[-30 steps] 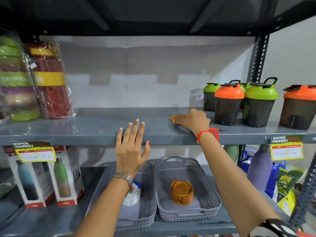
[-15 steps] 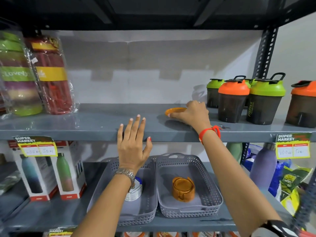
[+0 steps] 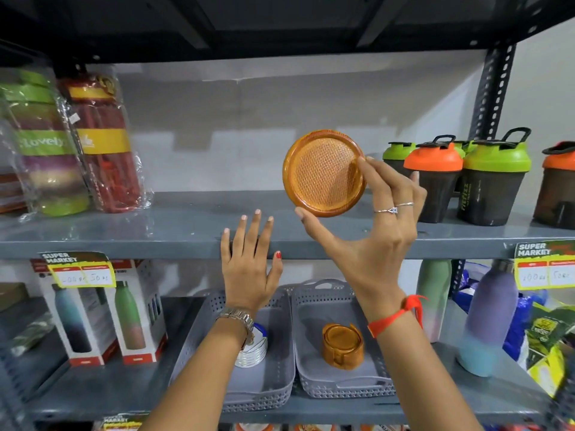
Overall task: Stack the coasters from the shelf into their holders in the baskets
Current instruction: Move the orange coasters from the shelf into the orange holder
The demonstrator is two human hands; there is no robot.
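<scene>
Right hand [image 3: 373,241]: an orange coaster [image 3: 323,173] is pinched by its rim between thumb and fingertips, held upright above the upper shelf [image 3: 124,231].
Left hand [image 3: 249,269]: fingers are spread and empty, laid against the upper shelf's front edge.
Right basket [image 3: 339,353]: an orange holder [image 3: 342,346] with coasters is seen on the lower shelf.
Left basket [image 3: 242,368]: a white stack [image 3: 252,349] is partly hidden.

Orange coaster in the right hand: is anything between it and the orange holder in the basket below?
Only the shelf edge. The orange coaster is held above that shelf by the right hand; the orange holder sits open-topped in the right basket below. The left hand is off to the side.
</scene>
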